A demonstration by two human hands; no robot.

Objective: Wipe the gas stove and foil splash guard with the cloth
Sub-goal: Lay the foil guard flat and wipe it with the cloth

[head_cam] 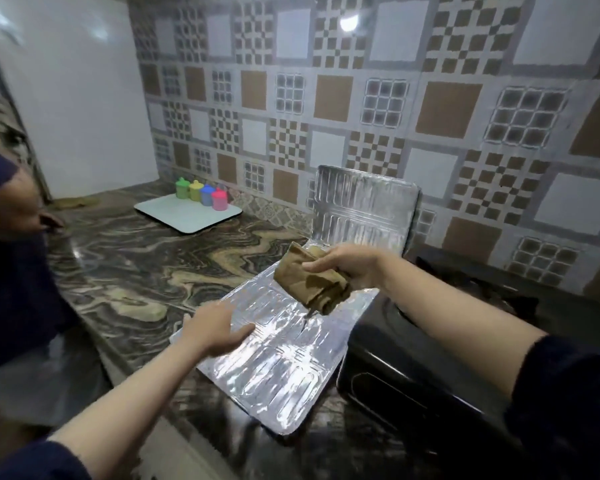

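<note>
The marbled bench (125,265) carries the black gas stove (430,368) at right. The foil splash guard (281,358) lies unfolded beside it, one panel flat, one propped against the tiled wall, apparently laid out for wiping; surface ribbed, shiny. Left hand (212,332) rests open-fingered on the foil, probably steadying it. Right hand (350,265) grips the crumpled brown cloth (309,278) above the flat panel.

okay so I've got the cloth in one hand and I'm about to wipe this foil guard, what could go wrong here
1. The foil splash guard is thin, and one panel lies flat on the marble counter. Hard rubbing may crease or tear it, though the left hand on it should limit sliding.
2. The cloth in the right hand hangs bunched, so a loose end could snag the foil's edge.
3. The upright panel could tip back against the tiled wall.
</note>
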